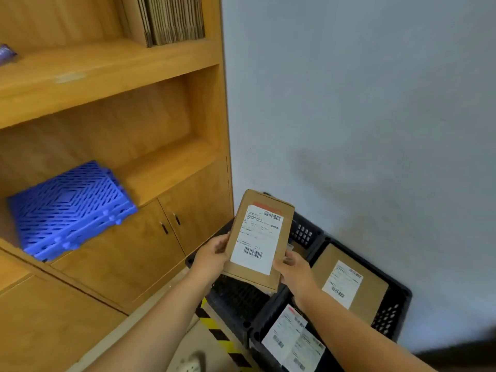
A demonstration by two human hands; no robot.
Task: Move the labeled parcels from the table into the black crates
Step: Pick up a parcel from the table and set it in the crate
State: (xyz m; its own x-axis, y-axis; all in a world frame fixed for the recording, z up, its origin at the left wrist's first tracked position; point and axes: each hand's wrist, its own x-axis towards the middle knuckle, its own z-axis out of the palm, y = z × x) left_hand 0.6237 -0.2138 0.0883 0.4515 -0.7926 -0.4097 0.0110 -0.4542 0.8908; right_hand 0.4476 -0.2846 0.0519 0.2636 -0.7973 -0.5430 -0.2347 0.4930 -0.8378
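Parcel held in both hands above the crates

Wooden shelf point(107, 76) fills the left, blue crate point(69, 210) on it; black crates point(397, 299) sit below the grip, labeled parcels point(349, 283) inside. The parcel point(257, 237) is grasped on two sides — left hand point(212, 255), right hand point(292, 269) — label up.

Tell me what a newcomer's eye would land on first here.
First, the brown parcel with a white label, gripped by the left hand and right hand above the black crates by the wall. Next, the bright blue crate lying tilted on the wooden shelf at left.
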